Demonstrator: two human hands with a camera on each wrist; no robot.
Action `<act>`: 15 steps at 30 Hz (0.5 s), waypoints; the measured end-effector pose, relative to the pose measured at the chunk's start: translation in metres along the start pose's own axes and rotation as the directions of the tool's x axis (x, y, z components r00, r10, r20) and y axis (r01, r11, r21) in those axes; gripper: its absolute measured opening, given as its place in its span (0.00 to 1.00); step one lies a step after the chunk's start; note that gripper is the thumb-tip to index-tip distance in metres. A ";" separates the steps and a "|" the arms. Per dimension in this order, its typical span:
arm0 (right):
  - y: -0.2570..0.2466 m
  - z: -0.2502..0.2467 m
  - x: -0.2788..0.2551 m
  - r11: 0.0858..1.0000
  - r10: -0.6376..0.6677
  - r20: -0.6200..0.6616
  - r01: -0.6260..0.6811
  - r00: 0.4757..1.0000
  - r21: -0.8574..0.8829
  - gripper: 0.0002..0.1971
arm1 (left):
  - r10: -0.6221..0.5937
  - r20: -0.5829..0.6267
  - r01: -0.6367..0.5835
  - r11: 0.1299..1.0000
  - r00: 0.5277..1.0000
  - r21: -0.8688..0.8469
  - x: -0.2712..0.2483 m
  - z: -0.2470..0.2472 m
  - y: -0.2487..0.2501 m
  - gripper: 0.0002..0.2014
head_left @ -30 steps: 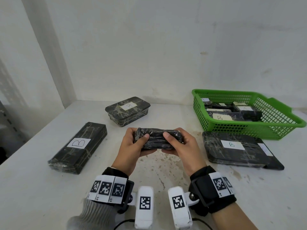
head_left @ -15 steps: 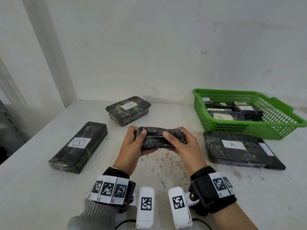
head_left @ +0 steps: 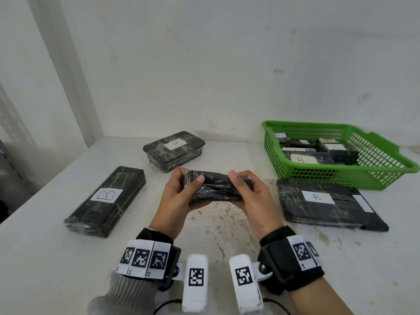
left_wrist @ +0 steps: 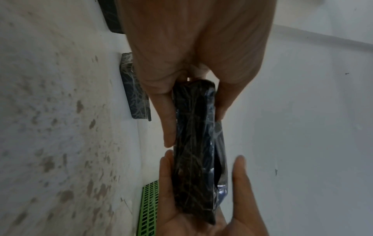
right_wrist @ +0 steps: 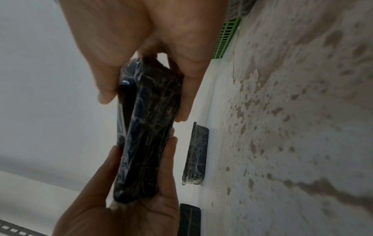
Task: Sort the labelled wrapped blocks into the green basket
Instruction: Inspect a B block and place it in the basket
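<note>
Both hands hold one small black wrapped block [head_left: 216,188] above the middle of the table; no label shows on it. My left hand [head_left: 181,189] grips its left end, thumb on the near face. My right hand [head_left: 246,189] grips the right end the same way. The wrist views show the block [left_wrist: 194,151] [right_wrist: 145,127] pinched between thumb and fingers at each end. The green basket [head_left: 372,176] stands at the back right with several labelled blocks inside.
A long block labelled B [head_left: 106,200] lies at the left. A box-shaped block labelled B [head_left: 173,151] sits at the back centre. A flat block labelled B [head_left: 325,202] lies in front of the basket. The table [head_left: 216,230] is white and stained; a wall runs behind.
The block has been turned slightly in both hands and lifted a little; the grips stay at its two ends.
</note>
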State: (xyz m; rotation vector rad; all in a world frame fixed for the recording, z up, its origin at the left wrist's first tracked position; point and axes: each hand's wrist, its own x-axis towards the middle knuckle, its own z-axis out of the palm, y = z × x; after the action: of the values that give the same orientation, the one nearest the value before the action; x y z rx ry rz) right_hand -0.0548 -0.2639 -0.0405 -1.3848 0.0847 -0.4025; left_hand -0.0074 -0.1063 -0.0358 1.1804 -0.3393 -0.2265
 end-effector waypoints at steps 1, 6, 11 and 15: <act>-0.001 -0.001 0.000 1.000 0.005 0.029 -0.005 1.000 0.017 0.20 | -0.004 0.004 0.004 1.000 1.000 -0.019 0.001 -0.001 0.000 0.10; -0.003 -0.002 -0.001 0.996 -0.088 0.006 0.088 0.996 -0.032 0.18 | -0.002 0.042 0.006 0.995 0.999 -0.103 0.004 -0.006 0.001 0.04; -0.004 -0.004 0.001 0.996 -0.053 0.047 0.049 0.998 0.076 0.17 | 0.008 0.080 0.005 0.987 0.997 -0.161 0.003 -0.007 0.002 0.09; -0.001 -0.006 0.002 0.990 -0.029 0.092 0.016 0.995 0.142 0.26 | 0.047 0.033 -0.040 0.981 0.998 -0.188 0.005 -0.009 0.001 0.15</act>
State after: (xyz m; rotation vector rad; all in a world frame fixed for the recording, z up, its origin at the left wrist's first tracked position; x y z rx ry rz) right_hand -0.0553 -0.2697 -0.0401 -1.2635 -0.0364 -0.3548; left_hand 0.0004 -0.0995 -0.0369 0.9832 -0.3686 -0.2372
